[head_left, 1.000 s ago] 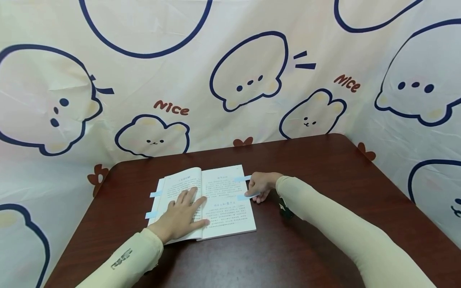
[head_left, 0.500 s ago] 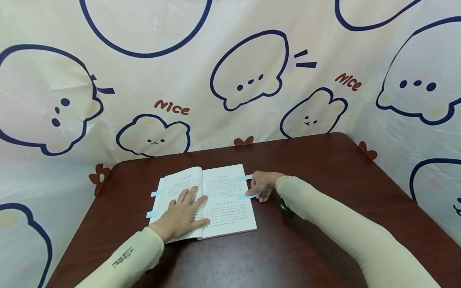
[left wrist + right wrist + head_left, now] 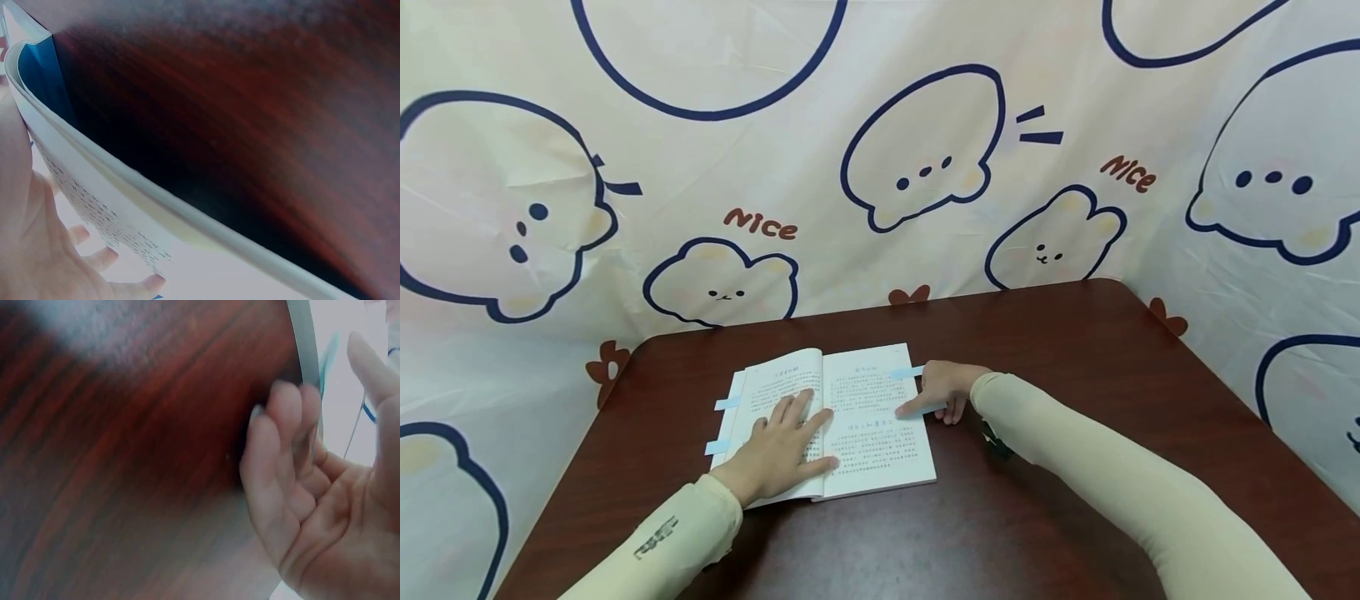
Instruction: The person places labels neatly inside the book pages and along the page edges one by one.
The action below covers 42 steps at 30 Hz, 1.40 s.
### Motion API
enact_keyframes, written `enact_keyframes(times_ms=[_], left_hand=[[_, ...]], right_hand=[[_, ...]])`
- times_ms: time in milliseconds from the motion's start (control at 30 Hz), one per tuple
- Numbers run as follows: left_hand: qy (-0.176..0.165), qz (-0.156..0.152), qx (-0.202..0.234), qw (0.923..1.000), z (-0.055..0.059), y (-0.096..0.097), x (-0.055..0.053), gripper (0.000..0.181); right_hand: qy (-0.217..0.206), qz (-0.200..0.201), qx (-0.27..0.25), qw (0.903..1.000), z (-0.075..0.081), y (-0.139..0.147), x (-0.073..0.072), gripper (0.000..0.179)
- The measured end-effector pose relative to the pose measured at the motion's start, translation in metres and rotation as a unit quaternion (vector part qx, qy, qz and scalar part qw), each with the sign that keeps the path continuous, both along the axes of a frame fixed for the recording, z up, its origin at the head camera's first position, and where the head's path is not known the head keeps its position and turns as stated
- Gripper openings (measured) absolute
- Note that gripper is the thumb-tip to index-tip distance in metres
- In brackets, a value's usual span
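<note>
An open book [image 3: 883, 462] with printed pages lies on the dark wood table. My left hand [image 3: 775, 450] is spread over its left page, with the thumb reaching across the fold. In the left wrist view the fingers spread along the page beside the curved stack of leaves [image 3: 181, 219]. At the right page's outer edge is my right hand [image 3: 946, 386]. One finger stretches over the lower blue sticky tab [image 3: 932, 408] and partly covers it; the other fingers curl beside the page edge. An upper blue sticky tab [image 3: 907, 372] projects just above that finger.
Two more blue tabs, an upper tab [image 3: 726, 404] and a lower tab [image 3: 717, 447], project from the book's left edge. Brown table [image 3: 1045, 325] surrounds the book. A cartoon-printed curtain [image 3: 820, 167] hangs behind and at both sides.
My right hand's extended finger has slid left along the lower tab, farther onto the page. The left hand and book stay in place.
</note>
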<state>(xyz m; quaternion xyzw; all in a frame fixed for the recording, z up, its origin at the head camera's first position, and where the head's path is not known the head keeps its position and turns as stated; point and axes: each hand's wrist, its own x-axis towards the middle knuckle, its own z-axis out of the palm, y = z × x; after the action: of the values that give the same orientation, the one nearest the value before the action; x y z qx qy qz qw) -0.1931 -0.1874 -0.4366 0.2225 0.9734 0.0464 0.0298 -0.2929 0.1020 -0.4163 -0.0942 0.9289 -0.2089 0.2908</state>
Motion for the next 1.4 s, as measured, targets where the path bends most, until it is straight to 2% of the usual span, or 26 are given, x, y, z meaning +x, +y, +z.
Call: enact_keyframes(times_ms=[133,367,633,967,1200,1400], left_hand=[[0.003,-0.001,-0.001,1.0,0.001,0.0,0.001,0.076],[-0.002,-0.003,0.005,1.0,0.003,0.001,0.002,0.076],[-0.005,-0.002,0.002,1.0,0.004,0.003,0.003,0.077],[-0.004,-0.001,0.004,1.0,0.003,0.003,0.003,0.076],[0.001,-0.004,0.006,1.0,0.002,0.002,0.002,0.076],[-0.003,-0.001,0.0,1.0,0.002,0.002,0.002,0.076]], right_hand=[[0.021,0.009,0.021,0.9995,0.0,-0.003,0.003,0.052],[0.026,0.009,0.011,0.9996,-0.001,-0.002,0.003,0.048],[-0.004,0.034,-0.041,0.9986,0.002,0.009,0.002,0.042],[-0.044,0.045,-0.098,0.9932,0.003,0.018,-0.002,0.03],[-0.068,0.054,-0.102,0.991,0.005,0.021,-0.005,0.027],[-0.071,0.06,-0.091,0.9914,0.007,0.021,-0.004,0.024]])
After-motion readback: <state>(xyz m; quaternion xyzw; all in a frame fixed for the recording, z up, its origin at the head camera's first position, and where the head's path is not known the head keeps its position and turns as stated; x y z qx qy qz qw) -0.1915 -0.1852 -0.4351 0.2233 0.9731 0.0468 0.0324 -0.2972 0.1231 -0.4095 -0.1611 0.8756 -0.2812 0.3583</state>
